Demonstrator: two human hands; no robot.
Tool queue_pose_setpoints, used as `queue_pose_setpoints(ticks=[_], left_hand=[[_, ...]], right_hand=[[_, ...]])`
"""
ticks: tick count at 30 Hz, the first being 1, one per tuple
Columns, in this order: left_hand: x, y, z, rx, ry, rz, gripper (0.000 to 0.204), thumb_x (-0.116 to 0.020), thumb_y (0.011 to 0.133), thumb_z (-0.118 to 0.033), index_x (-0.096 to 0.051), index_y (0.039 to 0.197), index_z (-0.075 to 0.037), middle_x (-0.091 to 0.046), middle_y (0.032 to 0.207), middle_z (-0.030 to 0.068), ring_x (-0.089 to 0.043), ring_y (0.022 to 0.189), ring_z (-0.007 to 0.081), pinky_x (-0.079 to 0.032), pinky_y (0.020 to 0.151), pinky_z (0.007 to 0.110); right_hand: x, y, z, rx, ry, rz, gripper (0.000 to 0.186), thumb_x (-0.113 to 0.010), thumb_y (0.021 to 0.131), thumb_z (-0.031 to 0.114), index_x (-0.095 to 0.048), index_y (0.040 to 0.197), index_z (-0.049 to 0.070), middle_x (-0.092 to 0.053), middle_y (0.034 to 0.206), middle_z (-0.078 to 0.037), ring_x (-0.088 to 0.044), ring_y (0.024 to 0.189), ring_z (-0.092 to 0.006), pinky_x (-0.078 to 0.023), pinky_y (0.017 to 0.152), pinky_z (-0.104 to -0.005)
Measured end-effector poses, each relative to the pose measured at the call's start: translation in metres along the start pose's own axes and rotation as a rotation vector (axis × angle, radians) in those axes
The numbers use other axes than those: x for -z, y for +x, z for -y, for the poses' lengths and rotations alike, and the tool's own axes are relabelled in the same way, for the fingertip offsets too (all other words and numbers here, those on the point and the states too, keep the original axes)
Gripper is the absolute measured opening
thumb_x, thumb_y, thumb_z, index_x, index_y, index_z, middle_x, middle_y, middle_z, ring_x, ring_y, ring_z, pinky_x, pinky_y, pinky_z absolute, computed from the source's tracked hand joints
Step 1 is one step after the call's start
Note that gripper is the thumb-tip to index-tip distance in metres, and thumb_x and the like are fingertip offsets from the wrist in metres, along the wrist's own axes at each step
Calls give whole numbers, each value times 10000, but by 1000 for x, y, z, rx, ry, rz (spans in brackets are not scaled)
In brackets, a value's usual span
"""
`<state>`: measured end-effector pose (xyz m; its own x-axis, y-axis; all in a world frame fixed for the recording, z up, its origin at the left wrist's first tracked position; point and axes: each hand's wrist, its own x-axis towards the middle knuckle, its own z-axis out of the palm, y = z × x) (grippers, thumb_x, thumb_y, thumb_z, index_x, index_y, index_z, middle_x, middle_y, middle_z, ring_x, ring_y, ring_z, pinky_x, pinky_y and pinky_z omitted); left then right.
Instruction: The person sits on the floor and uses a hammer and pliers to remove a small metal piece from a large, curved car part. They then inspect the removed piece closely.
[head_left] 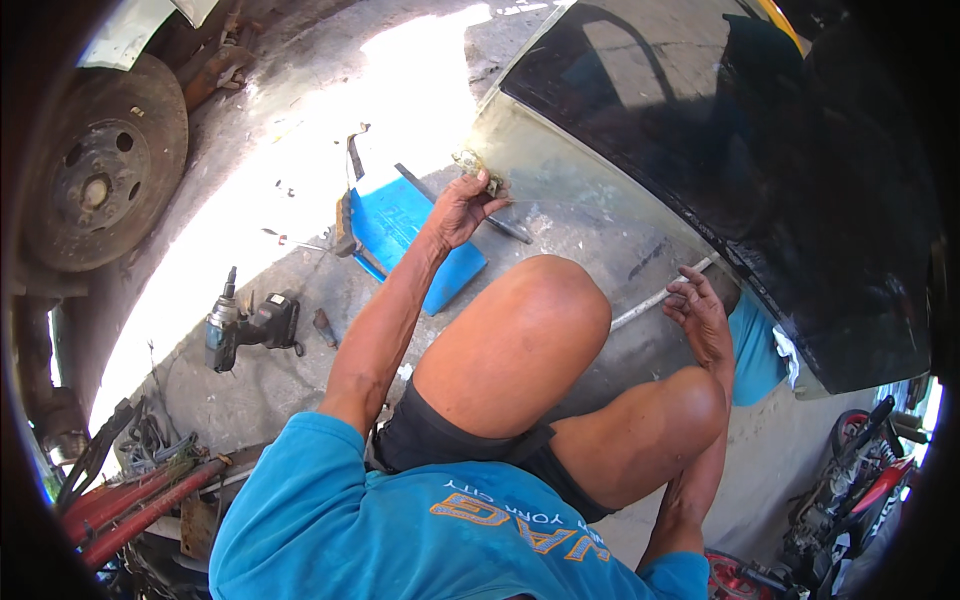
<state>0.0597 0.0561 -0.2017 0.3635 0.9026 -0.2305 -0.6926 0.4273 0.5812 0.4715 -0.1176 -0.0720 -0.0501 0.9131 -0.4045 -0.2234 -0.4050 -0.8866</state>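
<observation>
Two hands at work, apart from each other, near the pale border (560, 165) of a large dark glossy panel (700, 180). Judging by the layout, somewhere mid-job: small metal part (494, 184) up in the left hand (462, 212), beside the left end of that border; whether fastened there or loose, impossible to tell. Panel tilted beyond the knees, whole as far as visible. Cordless driver (240, 330) and slim screwdriver (290, 240) lying on the floor (330, 385), out of both hands, so apparently no driving of screws at this moment. How much remains, not readable from a single view; no finished joint clearly in sight.

As for pose: left arm stretched forward past the left knee, elbow only lightly bent, wrist raised over the blue sheet (405, 235), thumb and fingertips pinching the metal part. Right arm reaching outside the right knee, hand bent back at the wrist toward the panel's lower edge. Right hand (700, 312) with fingers loosely curled and partly separated at the upper end of a pale rod (645, 308); seemingly touching, but gripping or merely resting, not possible to say.
</observation>
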Motion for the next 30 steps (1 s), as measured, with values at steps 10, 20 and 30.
queue_pose_setpoints(ticks=[10,20,30], left_hand=[[-34,-14,-20,93,271,-71,294,-684,960,-186,-643,1126,53,-699,1105,170,-700,1004,253,-608,907,350],[-34,-17,-30,119,196,-35,292,-607,974,-126,-608,1139,115,-671,1175,249,-680,1099,320,-567,991,400],[-48,-28,-17,68,72,-181,419,-526,989,-146,-485,1363,39,-584,1352,171,-588,1256,306,-474,1085,416]], right_hand=[[-28,27,38,-310,-601,393,563,-697,933,314,-533,1418,79,-634,1228,-115,-612,1114,-224,-485,1000,-377],[-111,62,58,-489,-1383,964,568,-694,893,377,-587,1370,89,-689,1229,-176,-647,1150,-348,-487,988,-416],[-152,209,-93,-279,83,242,330,-670,982,349,-681,1185,89,-674,1049,-26,-609,887,-146,-523,803,-319]])
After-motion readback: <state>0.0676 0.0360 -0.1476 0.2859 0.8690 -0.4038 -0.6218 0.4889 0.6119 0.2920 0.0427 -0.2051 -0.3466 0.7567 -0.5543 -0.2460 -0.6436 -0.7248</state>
